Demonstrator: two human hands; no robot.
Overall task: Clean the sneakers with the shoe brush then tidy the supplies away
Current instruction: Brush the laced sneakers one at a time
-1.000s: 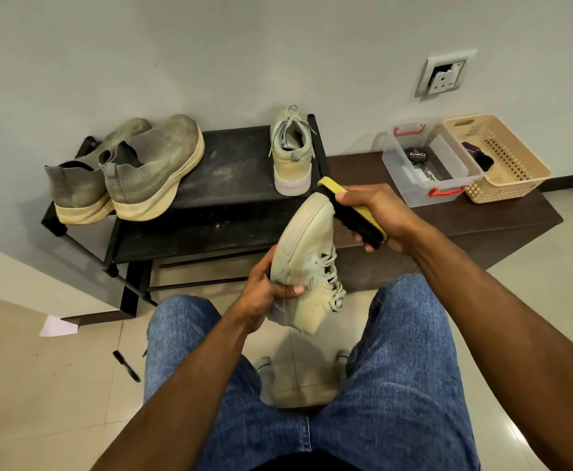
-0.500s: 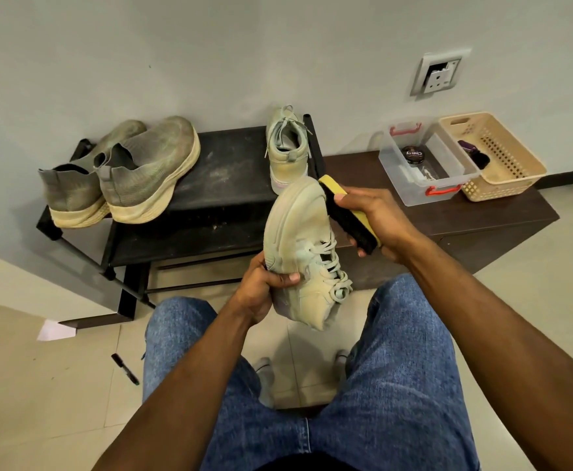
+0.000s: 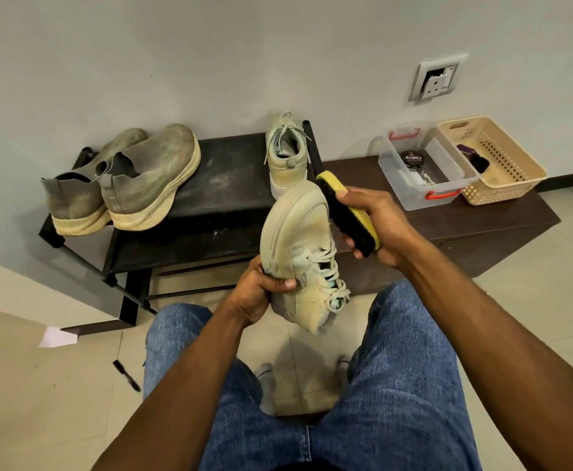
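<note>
Leftmost, on the far left end of the black shoe rack point(image 3: 223, 185), a dusty grey pair of sneakers point(image 3: 125, 185) stands heel toward the camera, its outer heel close to the rack's left edge, so a careless reach there could tip it to the floor; below it on the tiles lie a scrap of paper point(image 3: 57, 336) and a small black stick point(image 3: 127, 375). Moving right, the left hand point(image 3: 261, 294) has its fingers curled tight round the heel end of the pale sneaker point(image 3: 303, 253), held sole-left and toe up in the air above the knees, just near its mate point(image 3: 286, 154), which rests at the rack's right edge. Right of it, the right hand point(image 3: 376, 222) wraps its fingers round the yellow-backed shoe brush point(image 3: 344, 212), bristles touching the sneaker's toe side. I judge the risk to be a hard stroke twisting the shoe out of a grip that holds only one end, or the brush tip knocking the mate off the edge behind. Farther right, on the dark brown surface point(image 3: 502, 219), a clear box point(image 3: 424, 171) with a polish tin and a beige basket point(image 3: 495, 161) sit touching, with bare room in front for setting things down
</note>
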